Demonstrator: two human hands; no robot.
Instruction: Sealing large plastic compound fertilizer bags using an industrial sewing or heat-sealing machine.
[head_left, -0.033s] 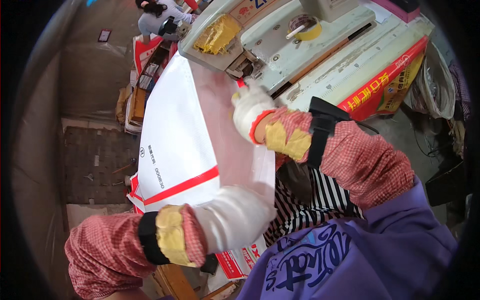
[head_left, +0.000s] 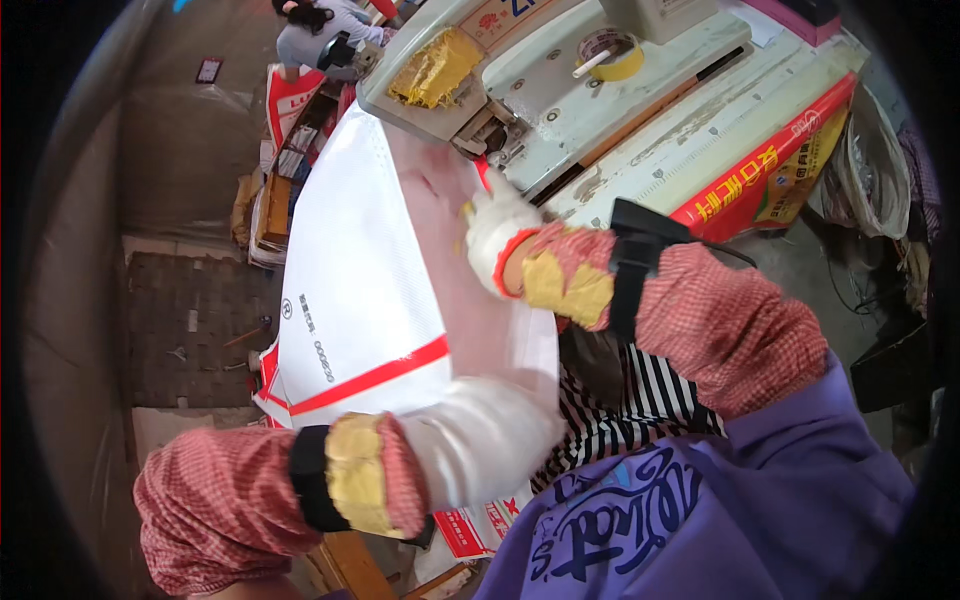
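A white woven bag (head_left: pixel 350 250) with a red band and a pinkish side panel lies stretched across the view. Its far edge reaches the presser foot (head_left: pixel 487 130) of an industrial sewing machine (head_left: pixel 560 110). My right hand (head_left: pixel 503 225), in a white glove with a red cuff, grips the bag's edge just on my side of the foot, one finger stretched toward a red strip. On the near part of the bag rests my left hand (head_left: pixel 490 435), also in a white glove. Its fingers are hidden and blurred.
A roll of yellow tape (head_left: pixel 612 58) lies on the machine bed. A red and yellow printed sheet (head_left: pixel 765 175) covers the table's front edge. Plastic sacking (head_left: pixel 870 165) hangs at the right. Another person (head_left: pixel 325 35) works at the far left, near stacked goods (head_left: pixel 285 190).
The bag has shifted slightly toward the right and toward me. My right hand has drawn back a little from the presser foot, and my left hand has moved slightly right.
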